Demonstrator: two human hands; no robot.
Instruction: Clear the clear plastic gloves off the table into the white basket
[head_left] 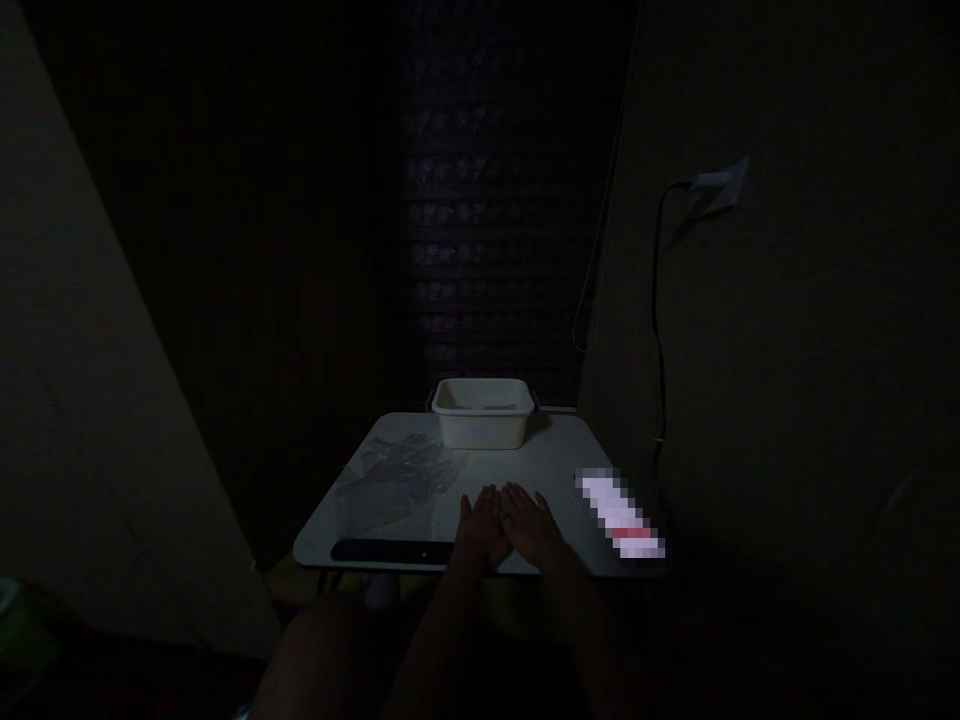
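Side by side at the front middle of the light table (559, 450), my left hand (481, 528) and my right hand (529, 524) lie flat, touching each other along their inner edges. Their fingers are stretched out, pointing to the far side, and nothing shows in either hand. Crumpled clear plastic (397, 475) is spread to the left of my left hand. Along the front edge, a long dark bar (390, 551) reaches close to my left wrist. To the right of my right hand lies a bright, pixelated device (619, 510).
A white rectangular tub (484, 428) stands at the table's far edge, with something indistinct inside. On the right wall, a plug (711, 181) has a black cable (655, 300) hanging down beside the table. A dark blind (495, 220) hangs behind. The room is very dim.
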